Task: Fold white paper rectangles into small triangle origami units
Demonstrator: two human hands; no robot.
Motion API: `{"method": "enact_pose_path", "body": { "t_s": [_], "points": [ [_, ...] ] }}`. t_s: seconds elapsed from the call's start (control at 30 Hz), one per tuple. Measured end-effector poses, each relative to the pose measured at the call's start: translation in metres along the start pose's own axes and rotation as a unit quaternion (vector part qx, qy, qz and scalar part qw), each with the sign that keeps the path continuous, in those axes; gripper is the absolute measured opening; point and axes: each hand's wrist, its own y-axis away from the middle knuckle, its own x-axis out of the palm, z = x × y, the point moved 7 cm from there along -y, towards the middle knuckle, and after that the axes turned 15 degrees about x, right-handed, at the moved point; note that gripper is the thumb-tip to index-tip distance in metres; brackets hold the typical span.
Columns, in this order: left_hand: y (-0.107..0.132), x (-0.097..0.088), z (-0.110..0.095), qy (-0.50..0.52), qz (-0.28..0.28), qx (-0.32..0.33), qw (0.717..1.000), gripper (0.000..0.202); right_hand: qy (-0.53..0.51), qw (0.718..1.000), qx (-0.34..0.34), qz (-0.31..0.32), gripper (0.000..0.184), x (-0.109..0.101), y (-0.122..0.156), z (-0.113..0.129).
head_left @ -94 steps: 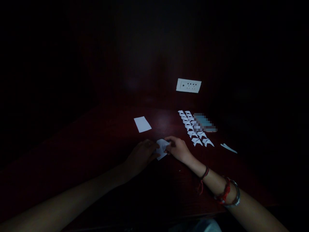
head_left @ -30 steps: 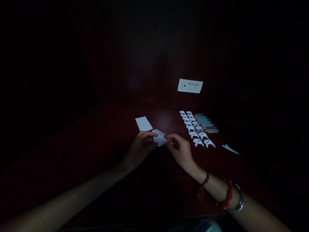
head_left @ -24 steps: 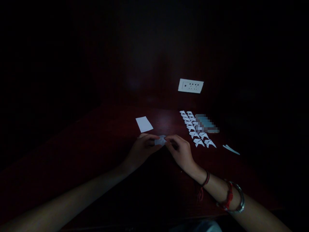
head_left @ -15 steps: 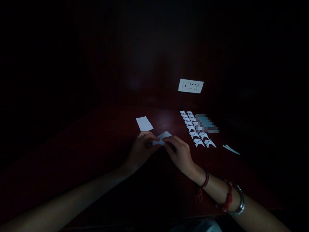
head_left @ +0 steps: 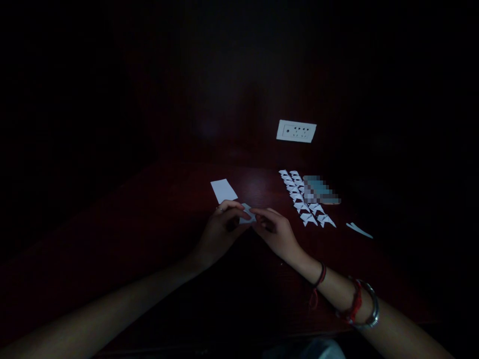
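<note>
Between my hands, just above the dark red table (head_left: 168,199), is a small piece of white paper (head_left: 246,215), partly folded. My left hand (head_left: 222,229) is closed on its left side, thumb below and fingers above. From the right, my right hand (head_left: 277,232) pinches the paper's edge, with its index finger lying along the top. My fingers hide much of the paper, so its full shape cannot be made out. Just beyond my left hand lies a flat white sheet of paper (head_left: 224,190).
Several small folded white paper pieces (head_left: 299,205) stand in two rows to the right. Beside them is a pixelated flat object (head_left: 322,190). Farther right lie thin pale strips (head_left: 359,230). A white wall socket (head_left: 296,131) is at the back.
The paper in my hands shows a smaller area now; the flap that stuck up toward the back has come down. My right index finger has stretched out further over it.
</note>
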Motion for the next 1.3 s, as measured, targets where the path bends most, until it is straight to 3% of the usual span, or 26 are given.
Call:
{"method": "enact_pose_path", "body": {
  "t_s": [0.23, 0.53, 0.77, 0.97, 1.3],
  "points": [
    [0.001, 0.005, 0.003, 0.027, 0.017, -0.009, 0.999, 0.013, 0.009, 1.000, 0.023, -0.019, 0.017, -0.004, -0.001, -0.003],
    [0.001, 0.007, 0.007, 0.132, 0.001, -0.050, 0.990, 0.015, 0.082, 0.995, -0.039, -0.049, 0.019, -0.008, 0.006, 0.016],
    [-0.001, 0.002, -0.002, -0.035, 0.030, -0.004, 0.999, 0.014, 0.143, 0.988, -0.058, -0.031, 0.020, -0.005, 0.007, 0.018],
    [-0.001, 0.005, -0.011, -0.132, 0.059, 0.062, 0.988, 0.015, 0.145, 0.987, -0.057, -0.024, 0.022, -0.004, 0.008, 0.019],
    [0.000, 0.013, -0.017, -0.230, 0.151, 0.102, 0.956, 0.018, 0.128, 0.988, -0.057, -0.057, 0.022, -0.007, 0.009, 0.022]
  ]
}}
